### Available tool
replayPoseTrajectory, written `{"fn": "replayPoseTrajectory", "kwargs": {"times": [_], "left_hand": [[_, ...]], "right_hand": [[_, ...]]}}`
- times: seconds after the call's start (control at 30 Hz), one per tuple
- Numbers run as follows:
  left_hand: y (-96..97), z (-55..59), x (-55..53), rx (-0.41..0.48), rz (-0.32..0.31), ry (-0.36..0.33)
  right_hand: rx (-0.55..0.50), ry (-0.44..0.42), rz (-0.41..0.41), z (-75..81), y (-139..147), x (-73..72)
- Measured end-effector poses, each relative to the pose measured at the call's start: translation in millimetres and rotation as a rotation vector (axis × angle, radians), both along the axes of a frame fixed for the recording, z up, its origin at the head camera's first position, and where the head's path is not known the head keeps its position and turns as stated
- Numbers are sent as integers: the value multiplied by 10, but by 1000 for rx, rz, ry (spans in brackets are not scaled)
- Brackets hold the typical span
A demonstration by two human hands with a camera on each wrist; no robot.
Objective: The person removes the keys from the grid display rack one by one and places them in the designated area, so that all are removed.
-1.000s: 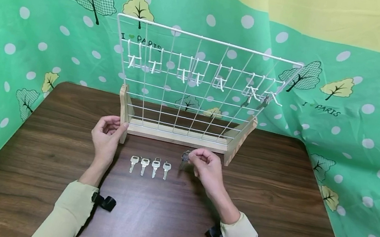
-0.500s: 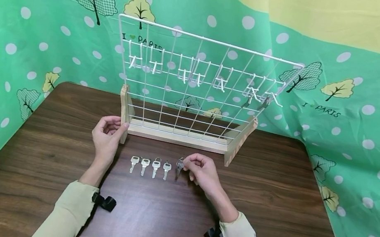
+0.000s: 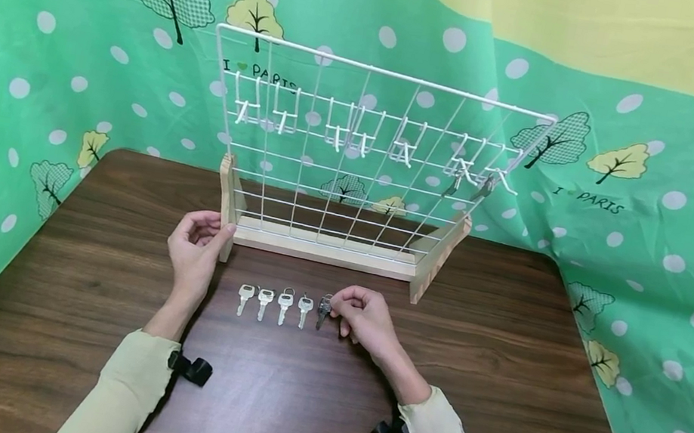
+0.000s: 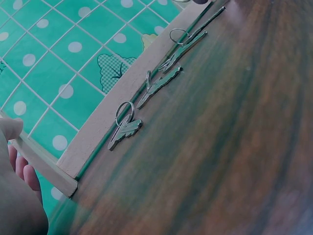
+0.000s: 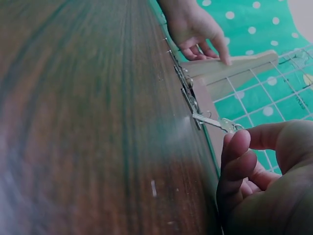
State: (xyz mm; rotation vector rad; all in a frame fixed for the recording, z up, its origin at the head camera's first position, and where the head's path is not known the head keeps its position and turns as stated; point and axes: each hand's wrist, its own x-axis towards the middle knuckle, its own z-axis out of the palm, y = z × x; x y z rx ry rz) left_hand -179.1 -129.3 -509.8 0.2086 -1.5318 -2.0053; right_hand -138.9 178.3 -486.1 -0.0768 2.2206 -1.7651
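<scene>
My right hand point(image 3: 367, 319) pinches a key point(image 3: 324, 310) near its ring, at the right end of a row of keys. In the right wrist view the held key point(image 5: 212, 121) points its blade toward the row, its head between thumb and fingers. Several silver keys point(image 3: 284, 306) with rings lie side by side on the table, blades toward me. My left hand point(image 3: 195, 249) grips the left wooden side piece point(image 3: 225, 185) of a white wire grid rack point(image 3: 327, 189), thumb in front and fingers behind. In the left wrist view some keys point(image 4: 128, 128) lie along the rack's base.
White hooks point(image 3: 402, 151) hang across the rack's upper part. Two keys point(image 3: 454, 182) hang from hooks at its right end. The dark wooden table point(image 3: 281, 405) reaches out in front, and a green dotted cloth point(image 3: 639, 281) stands behind and at both sides.
My right hand has moved left and toward me, bringing the key down beside the right end of the row. My left hand stays on the rack's side piece.
</scene>
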Motion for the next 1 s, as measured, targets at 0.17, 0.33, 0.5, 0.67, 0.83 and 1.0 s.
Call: {"fn": "replayPoseTrajectory", "kwargs": {"times": [0.17,0.33,0.5,0.67,0.83,1.0], "left_hand": [[4,-4,-9,-7,-1,0],[10,8,-2,-7,0,4],[8,1,-1,-6,1,2],[10,2,2,-4,-2,-1],[13,7,0,2,-1,2],[14,8,2,3,-2,0]], "right_hand": [[32,28,-14,-22,8,-1],[132,118,-30,-34,-27,16],[184,152,-45,-51,-53,22],[233,199,-54,-68,-68,35],[257,267,-64,-113,-76,30],[322,373,-79,-340,-20,-60]]}}
